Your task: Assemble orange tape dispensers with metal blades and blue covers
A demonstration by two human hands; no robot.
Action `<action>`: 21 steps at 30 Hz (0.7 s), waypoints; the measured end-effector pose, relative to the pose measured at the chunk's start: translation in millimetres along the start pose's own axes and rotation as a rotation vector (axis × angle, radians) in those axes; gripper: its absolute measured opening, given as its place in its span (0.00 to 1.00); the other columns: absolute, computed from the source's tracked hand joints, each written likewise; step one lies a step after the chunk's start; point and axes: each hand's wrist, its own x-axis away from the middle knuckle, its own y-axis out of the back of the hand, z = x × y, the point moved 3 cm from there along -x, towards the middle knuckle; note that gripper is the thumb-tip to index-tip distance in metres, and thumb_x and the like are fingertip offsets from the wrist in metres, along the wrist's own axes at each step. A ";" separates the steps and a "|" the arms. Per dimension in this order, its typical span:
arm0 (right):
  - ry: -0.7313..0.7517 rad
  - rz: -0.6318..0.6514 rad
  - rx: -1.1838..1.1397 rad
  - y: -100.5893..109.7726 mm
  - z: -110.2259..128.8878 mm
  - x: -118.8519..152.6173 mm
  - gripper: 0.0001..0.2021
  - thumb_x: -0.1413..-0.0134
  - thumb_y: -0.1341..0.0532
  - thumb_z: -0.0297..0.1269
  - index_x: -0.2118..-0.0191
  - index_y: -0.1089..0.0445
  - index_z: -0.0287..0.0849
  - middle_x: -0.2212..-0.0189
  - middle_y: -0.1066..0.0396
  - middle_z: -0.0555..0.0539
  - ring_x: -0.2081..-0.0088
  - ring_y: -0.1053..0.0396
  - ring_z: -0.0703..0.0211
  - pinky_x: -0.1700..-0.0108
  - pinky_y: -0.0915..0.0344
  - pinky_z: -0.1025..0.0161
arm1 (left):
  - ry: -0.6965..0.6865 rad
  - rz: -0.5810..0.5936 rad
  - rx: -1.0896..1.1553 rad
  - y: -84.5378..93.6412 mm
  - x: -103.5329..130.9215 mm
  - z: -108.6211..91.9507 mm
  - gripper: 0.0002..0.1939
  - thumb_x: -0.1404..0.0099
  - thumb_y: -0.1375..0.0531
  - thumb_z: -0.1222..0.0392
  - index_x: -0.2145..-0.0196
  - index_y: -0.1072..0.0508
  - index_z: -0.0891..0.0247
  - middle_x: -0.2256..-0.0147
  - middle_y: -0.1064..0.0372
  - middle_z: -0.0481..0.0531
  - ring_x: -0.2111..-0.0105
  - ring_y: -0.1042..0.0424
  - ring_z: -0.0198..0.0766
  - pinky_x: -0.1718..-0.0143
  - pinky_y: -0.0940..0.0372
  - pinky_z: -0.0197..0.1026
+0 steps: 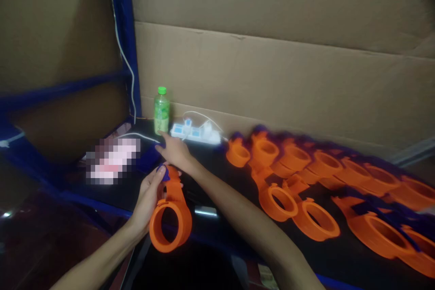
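My left hand [149,197] is closed around the upper end of an orange tape dispenser [185,217], its thumb on the dark blue part [164,173]. The dispenser's round ring hangs down towards me. Above and beyond it, my right hand [176,150] reaches forward with thumb and forefinger apart and nothing visible in it. Its forefinger tip appears just in front of the base of a green-capped bottle [161,111]; whether they touch I cannot tell. To the right, several more orange and blue tape dispensers [317,219] lie in rows on the dark tabletop [220,179].
A white power strip [195,133] with plugs and cables stands behind my right hand. A blurred-out pinkish item [112,163] lies to the left. Blue metal frame posts [125,31] and cardboard walls [272,77] close in the left and back.
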 end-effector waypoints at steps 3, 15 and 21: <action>-0.010 0.012 0.034 0.1 -0.8 -3.2 0.31 0.38 0.39 0.42 0.31 0.45 0.51 0.53 0.23 0.43 0.51 0.25 0.48 0.50 0.33 0.58 | -0.013 0.000 -0.003 0.4 0.3 0.6 0.33 0.40 0.32 0.44 0.43 0.29 0.64 0.60 0.20 0.60 0.70 0.20 0.45 0.70 0.26 0.41; 0.003 0.015 0.064 -3.5 4.3 -7.7 0.29 0.38 0.39 0.42 0.32 0.42 0.51 0.51 0.24 0.43 0.50 0.25 0.49 0.50 0.32 0.58 | -0.043 0.005 -0.023 -2.3 1.1 0.8 0.28 0.40 0.32 0.43 0.49 0.29 0.64 0.63 0.21 0.57 0.71 0.20 0.43 0.72 0.27 0.40; 0.015 -0.040 0.053 -3.7 5.0 -4.4 0.31 0.42 0.38 0.33 0.34 0.42 0.49 0.51 0.24 0.43 0.51 0.25 0.49 0.51 0.32 0.59 | -0.061 -0.050 0.024 3.5 0.2 4.3 0.24 0.41 0.31 0.45 0.54 0.34 0.56 0.69 0.23 0.48 0.74 0.21 0.41 0.73 0.28 0.39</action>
